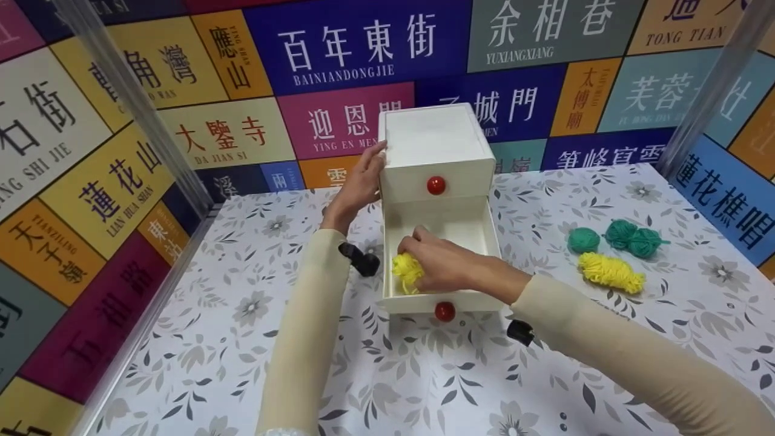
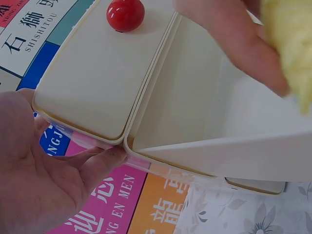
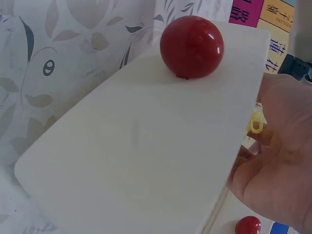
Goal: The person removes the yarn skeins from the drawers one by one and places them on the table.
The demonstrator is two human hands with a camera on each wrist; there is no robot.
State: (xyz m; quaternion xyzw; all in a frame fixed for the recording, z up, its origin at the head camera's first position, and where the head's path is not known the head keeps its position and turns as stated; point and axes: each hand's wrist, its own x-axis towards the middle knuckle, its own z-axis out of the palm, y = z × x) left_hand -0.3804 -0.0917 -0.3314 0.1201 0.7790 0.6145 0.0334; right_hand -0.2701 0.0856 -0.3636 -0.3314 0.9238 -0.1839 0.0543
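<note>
A white two-drawer box [image 1: 436,136] stands on the table, its lower drawer [image 1: 466,218] pulled out and its upper one closed. My right hand [image 1: 445,260] reaches into the lower drawer and grips a bundle of yellow yarn [image 1: 407,271] near the drawer's left side. In the left wrist view the yellow yarn [image 2: 292,44] shows blurred beside those fingers. My left hand [image 1: 362,184] rests on the box's left side, its fingers [image 2: 97,163] along the wall. Red round knobs [image 1: 436,185] mark the drawer fronts; the lower knob [image 3: 192,47] looms large in the right wrist view.
On the table's right lie a yellow yarn skein [image 1: 611,272], a green yarn ball [image 1: 583,240] and a green yarn bundle [image 1: 633,238]. A patterned cloth [image 1: 242,363] covers the table. Behind the box rises a wall of colourful signs [image 1: 357,42].
</note>
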